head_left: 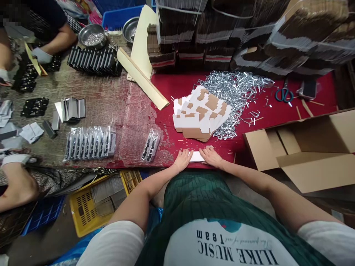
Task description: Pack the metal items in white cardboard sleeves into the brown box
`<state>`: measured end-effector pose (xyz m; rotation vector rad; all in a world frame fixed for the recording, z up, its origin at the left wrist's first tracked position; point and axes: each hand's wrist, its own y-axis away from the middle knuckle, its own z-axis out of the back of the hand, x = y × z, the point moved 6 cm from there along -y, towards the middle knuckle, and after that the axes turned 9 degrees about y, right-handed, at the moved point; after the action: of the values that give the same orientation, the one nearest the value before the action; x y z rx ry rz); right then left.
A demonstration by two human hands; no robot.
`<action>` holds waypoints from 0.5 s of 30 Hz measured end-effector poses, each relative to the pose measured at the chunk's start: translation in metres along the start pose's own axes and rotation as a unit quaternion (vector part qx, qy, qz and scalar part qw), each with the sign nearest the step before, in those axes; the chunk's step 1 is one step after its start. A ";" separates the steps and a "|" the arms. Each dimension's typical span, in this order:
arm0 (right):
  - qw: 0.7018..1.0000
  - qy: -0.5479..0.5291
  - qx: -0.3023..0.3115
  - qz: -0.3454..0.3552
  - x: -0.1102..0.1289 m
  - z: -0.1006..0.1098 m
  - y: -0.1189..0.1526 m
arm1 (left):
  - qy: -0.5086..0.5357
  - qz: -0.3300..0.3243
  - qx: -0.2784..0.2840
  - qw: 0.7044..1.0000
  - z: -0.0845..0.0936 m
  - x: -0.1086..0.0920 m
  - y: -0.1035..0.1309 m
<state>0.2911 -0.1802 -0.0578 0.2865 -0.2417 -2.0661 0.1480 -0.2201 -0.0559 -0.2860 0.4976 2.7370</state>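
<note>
My left hand and my right hand rest on a small flat white card piece at the near edge of the red table. Both hands press its two ends with fingers laid flat. Just beyond them lies a fanned stack of flat white and brown carton blanks. Behind that stack spreads a heap of shiny metal clips.
An open cardboard box stands at the right. Bagged black parts and a smaller bag lie left. Bundled carton stacks line the back. Other people's arms work at far left. A yellow crate sits below.
</note>
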 end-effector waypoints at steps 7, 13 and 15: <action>0.992 -0.066 0.070 -0.083 0.015 0.024 -0.024 | 0.083 0.047 0.018 0.995 0.001 0.003 -0.001; 0.940 -0.278 0.129 -0.153 -0.029 0.063 0.018 | 0.355 0.041 0.038 0.933 0.043 0.028 -0.024; 0.895 -0.383 0.082 -0.212 -0.077 0.084 0.083 | 0.496 0.074 0.003 0.865 0.062 0.031 -0.049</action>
<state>0.3710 -0.1488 0.0534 -0.4412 -0.9007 -2.5123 0.1290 -0.1443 -0.0218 -1.7444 0.7817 2.5168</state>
